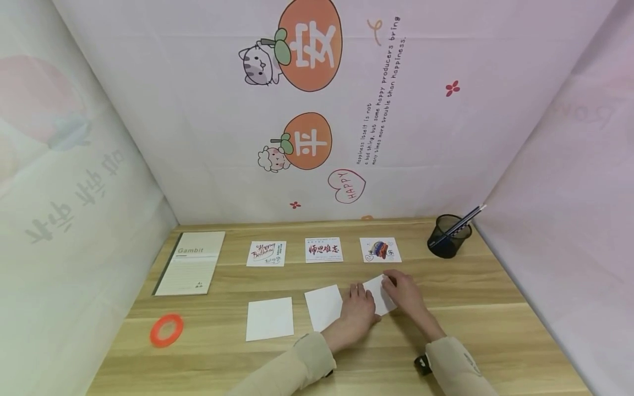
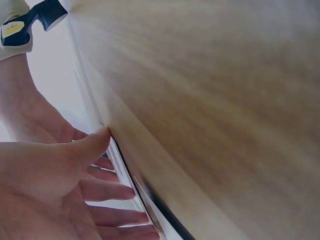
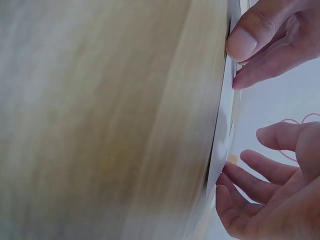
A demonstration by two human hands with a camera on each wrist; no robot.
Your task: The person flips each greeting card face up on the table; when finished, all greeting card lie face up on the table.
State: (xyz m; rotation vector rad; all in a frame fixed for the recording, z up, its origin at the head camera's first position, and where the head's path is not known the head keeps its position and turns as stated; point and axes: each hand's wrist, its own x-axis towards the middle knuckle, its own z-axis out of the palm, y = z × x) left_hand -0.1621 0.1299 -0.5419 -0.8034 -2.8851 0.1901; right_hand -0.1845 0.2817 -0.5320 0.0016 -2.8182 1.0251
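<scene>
Three blank white square cards lie in a near row on the wooden table in the head view. My left hand [image 1: 354, 318] rests with its fingers on the left side of the right blank card [image 1: 380, 297] and over the edge of the middle blank card [image 1: 321, 306]. At the right blank card's upper right corner, my right hand [image 1: 409, 294] touches it with loosely bent fingers. The right wrist view shows that hand's thumb [image 3: 272, 136] apart from the card. Farther left lies the left blank card [image 1: 269, 319], untouched.
Behind them are a Happy Birthday card [image 1: 266, 254], a card with red Chinese writing [image 1: 324, 250] and a colourful printed card [image 1: 380, 250]. A Gambit notepad [image 1: 190, 264] and red tape roll [image 1: 156, 334] lie left. A black mesh cup [image 1: 446, 247] with pencils stands back right.
</scene>
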